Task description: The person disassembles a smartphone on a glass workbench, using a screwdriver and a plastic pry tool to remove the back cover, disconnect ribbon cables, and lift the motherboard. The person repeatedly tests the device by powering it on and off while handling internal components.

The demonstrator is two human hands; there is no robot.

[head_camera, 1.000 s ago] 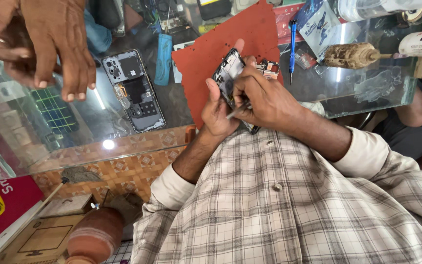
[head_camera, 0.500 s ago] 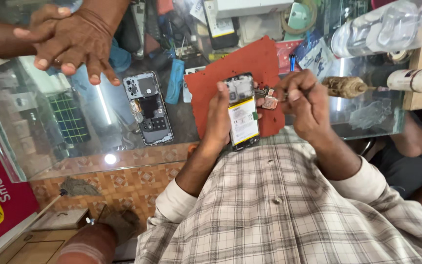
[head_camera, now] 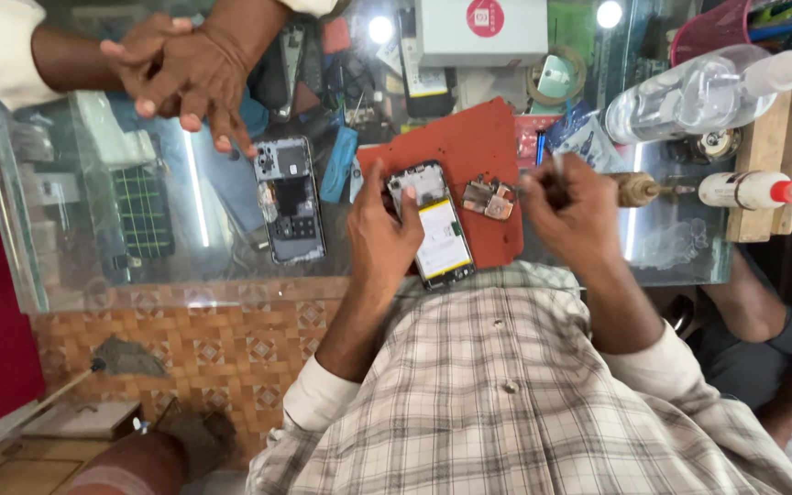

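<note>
My left hand [head_camera: 383, 240] grips an opened phone [head_camera: 436, 223] by its left edge, its yellow battery and circuit board showing, at the near edge of a red mat [head_camera: 469, 147]. My right hand [head_camera: 568, 203] is closed on a thin tool [head_camera: 556, 168], held to the right of the phone, beside small metal parts [head_camera: 489, 197] that lie on the mat. A second phone body [head_camera: 288, 197], with its back off, lies on the glass counter [head_camera: 139, 247] to the left.
Another person's clasped hands [head_camera: 185, 73] rest on the counter at far left. A clear bottle [head_camera: 689, 92], a white glue bottle [head_camera: 746, 190] on a wooden stand, a white box [head_camera: 480, 29] and tape roll [head_camera: 554, 78] crowd the back and right.
My right hand has moved off the phone to the right with the tool. The phone now lies face-open, held only by my left hand. The other person's hands shifted right.
</note>
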